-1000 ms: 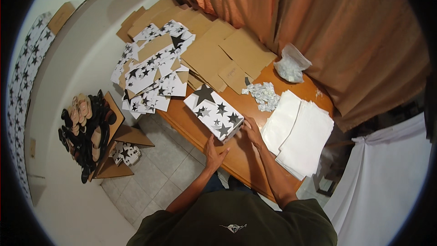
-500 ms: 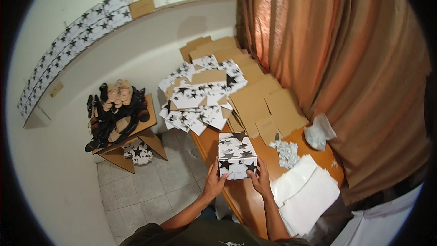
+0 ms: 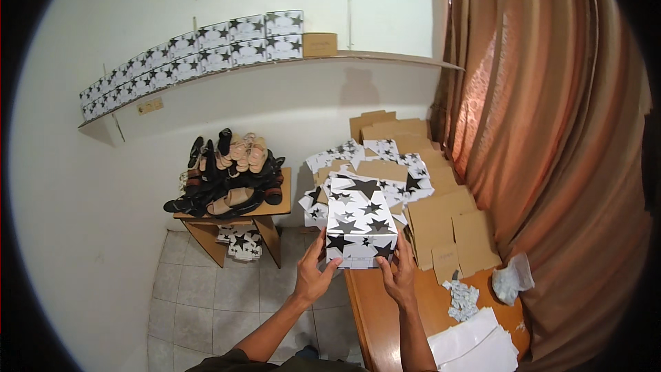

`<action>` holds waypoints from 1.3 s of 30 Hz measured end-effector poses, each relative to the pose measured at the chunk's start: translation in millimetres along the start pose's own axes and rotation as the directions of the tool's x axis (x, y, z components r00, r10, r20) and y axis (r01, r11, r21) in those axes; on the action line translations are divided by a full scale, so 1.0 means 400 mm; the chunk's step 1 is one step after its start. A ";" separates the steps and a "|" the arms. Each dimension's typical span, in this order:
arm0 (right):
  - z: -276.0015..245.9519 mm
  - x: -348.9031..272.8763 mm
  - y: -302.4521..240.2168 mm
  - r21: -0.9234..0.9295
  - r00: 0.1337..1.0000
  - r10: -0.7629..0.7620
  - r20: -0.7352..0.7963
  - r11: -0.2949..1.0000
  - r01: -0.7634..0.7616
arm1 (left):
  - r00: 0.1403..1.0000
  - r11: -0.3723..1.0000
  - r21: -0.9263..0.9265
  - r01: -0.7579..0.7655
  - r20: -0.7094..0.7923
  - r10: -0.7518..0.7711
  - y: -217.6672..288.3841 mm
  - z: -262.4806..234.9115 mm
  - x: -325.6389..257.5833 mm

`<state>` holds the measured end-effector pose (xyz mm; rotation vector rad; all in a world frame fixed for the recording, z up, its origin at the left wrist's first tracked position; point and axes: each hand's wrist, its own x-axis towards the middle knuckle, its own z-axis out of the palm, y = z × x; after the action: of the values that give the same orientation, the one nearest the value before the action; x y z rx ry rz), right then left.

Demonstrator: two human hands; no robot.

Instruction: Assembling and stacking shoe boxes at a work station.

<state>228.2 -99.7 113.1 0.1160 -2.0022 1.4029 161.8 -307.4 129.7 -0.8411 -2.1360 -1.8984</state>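
Centrally, star-printed box (image 3: 361,217): white with black and grey stars, closed on top, held out in front of the body between both palms, its top and near end facing the wearer.
Left hand (image 3: 315,275): pressed to the box's left side, fingers along the wall, thumb lapping onto the near end.
Right hand (image 3: 399,279): mirrors that on the right side, thumb also on the near end; the hands are one box-width apart, gripping it from both sides.
Brown table (image 3: 375,324): to the lower right, its left edge running down past the right forearm.
Behind the box: a loose pile of star-printed card pieces (image 3: 337,155), with flat brown cardboard (image 3: 475,234) spread beside it.
Right part of the table: small pale packets (image 3: 463,301), a clear plastic bag (image 3: 513,279) just beside them, and white sheets (image 3: 475,348) nearer the wearer.
Wall shelf (image 3: 392,59): two rows of star boxes (image 3: 249,41), a plain brown box (image 3: 320,45) touching their right end.
Small stand (image 3: 284,196): heaped with black and tan shoes (image 3: 234,172).
Far right: brown curtain (image 3: 558,165).
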 end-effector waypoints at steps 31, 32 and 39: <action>0.908 0.714 -0.449 0.392 0.848 -0.530 0.031 0.786 0.477 | 0.787 0.895 0.296 -0.335 -0.434 0.438 0.194 -0.940 0.442; 0.954 0.737 -0.459 0.419 0.811 -0.585 -0.004 0.735 0.532 | 0.755 0.871 0.358 -0.336 -0.452 0.476 0.205 -0.974 0.449; 1.264 0.883 -0.585 0.509 0.596 -0.787 -0.157 0.453 0.732 | 0.606 0.678 0.700 -0.224 -0.446 0.659 0.281 -1.186 0.493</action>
<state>-180.1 -526.1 407.1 1.2240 -1.2321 1.2555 -59.5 -696.9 405.4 -0.4023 -1.6212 -0.9316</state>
